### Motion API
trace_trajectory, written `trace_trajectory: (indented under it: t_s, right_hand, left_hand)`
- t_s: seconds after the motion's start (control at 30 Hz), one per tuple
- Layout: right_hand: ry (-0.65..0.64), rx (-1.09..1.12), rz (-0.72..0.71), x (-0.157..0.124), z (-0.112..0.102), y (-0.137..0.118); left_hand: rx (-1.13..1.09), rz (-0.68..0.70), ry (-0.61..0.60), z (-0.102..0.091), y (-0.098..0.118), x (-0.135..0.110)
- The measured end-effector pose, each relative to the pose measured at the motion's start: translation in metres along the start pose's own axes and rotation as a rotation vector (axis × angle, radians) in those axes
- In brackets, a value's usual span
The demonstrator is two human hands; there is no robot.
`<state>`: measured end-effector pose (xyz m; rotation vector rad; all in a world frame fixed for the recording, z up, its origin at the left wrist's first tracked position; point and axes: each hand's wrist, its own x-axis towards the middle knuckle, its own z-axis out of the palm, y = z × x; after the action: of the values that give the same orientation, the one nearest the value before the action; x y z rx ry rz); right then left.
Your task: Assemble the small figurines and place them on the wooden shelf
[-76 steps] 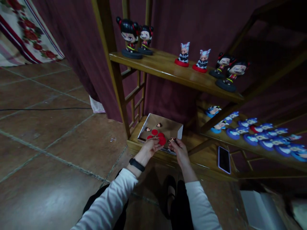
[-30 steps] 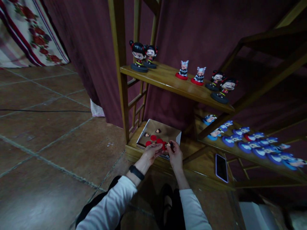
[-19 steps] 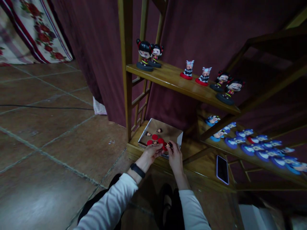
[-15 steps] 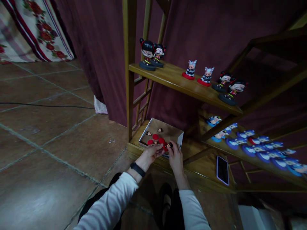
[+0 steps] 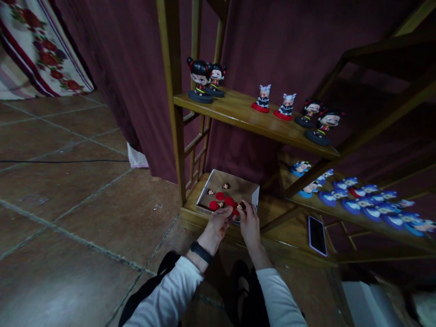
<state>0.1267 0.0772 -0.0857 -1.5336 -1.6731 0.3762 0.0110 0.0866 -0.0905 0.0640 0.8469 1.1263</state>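
Over the front edge of a shallow cardboard box (image 5: 235,182), both my hands are close together. My right hand (image 5: 250,223) is closed around a small dark-haired figurine (image 5: 240,206) with red at its lower part. My left hand (image 5: 218,222), wearing a black wristband (image 5: 200,251), pinches the red round base at the same figurine; the fingers partly hide the join. Inside the box lie small loose figurines (image 5: 210,192) and red round discs (image 5: 220,195). Another red disc (image 5: 229,200) shows just beyond my left fingertips.
The box sits on the low level of a wooden shelf (image 5: 238,116). Above stand black-haired figurines (image 5: 200,77) and silver-haired figurines on red bases (image 5: 285,106). Several blue-based figurines (image 5: 361,204) fill the right shelf. A phone (image 5: 317,236) lies at the lower right.
My left wrist and forearm have shifted slightly right and turned more upright. Both hands stay on the figurine over the box. The camera view has moved a little.
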Motion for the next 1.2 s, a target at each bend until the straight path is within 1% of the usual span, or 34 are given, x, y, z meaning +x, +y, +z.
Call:
trace_trajectory:
  t_s: [0.17, 0.3, 0.4, 0.47, 0.53, 0.63, 0.73, 0.83, 0.93, 1.03, 1.2]
  right_hand:
    - [-0.016, -0.035, -0.019, -0.002, 0.001, -0.002]
    - [-0.03, -0.039, -0.033, -0.002, 0.001, -0.005]
    - [-0.037, 0.019, -0.024, -0.002, -0.001, -0.007]
    - [-0.038, 0.105, -0.004, -0.003, -0.002, -0.006]
    - [-0.016, 0.222, 0.04, -0.004, 0.0, -0.002]
    - [0.025, 0.426, 0.18, -0.006, 0.007, 0.007]
    - [-0.031, 0.671, 0.334, -0.004, 0.014, 0.014]
    - [-0.091, 0.849, 0.419, 0.0, 0.017, 0.015]
    - [-0.113, 0.93, 0.458, 0.004, 0.016, 0.011]
    - [-0.079, 0.941, 0.506, 0.007, 0.013, 0.008]
    - [-0.089, 0.971, 0.587, 0.009, 0.007, 0.007]
  left_hand:
    - [0.01, 0.015, -0.017, -0.001, -0.001, 0.0]
    - [0.09, 0.044, -0.063, 0.0, 0.002, 0.002]
    - [0.152, 0.094, -0.086, 0.003, 0.004, 0.002]
    - [0.163, 0.123, -0.094, 0.004, 0.005, 0.002]
    - [0.163, 0.143, -0.086, 0.002, 0.006, 0.002]
    - [0.165, 0.135, -0.042, -0.001, 0.008, 0.001]
    - [0.186, 0.116, -0.011, -0.002, 0.008, 0.003]
    - [0.236, 0.147, -0.01, -0.002, 0.005, 0.004]
    - [0.287, 0.203, -0.05, 0.0, 0.003, 0.005]
    - [0.315, 0.243, -0.075, 0.002, 0.001, 0.005]
    - [0.351, 0.259, -0.064, 0.005, 0.001, 0.003]
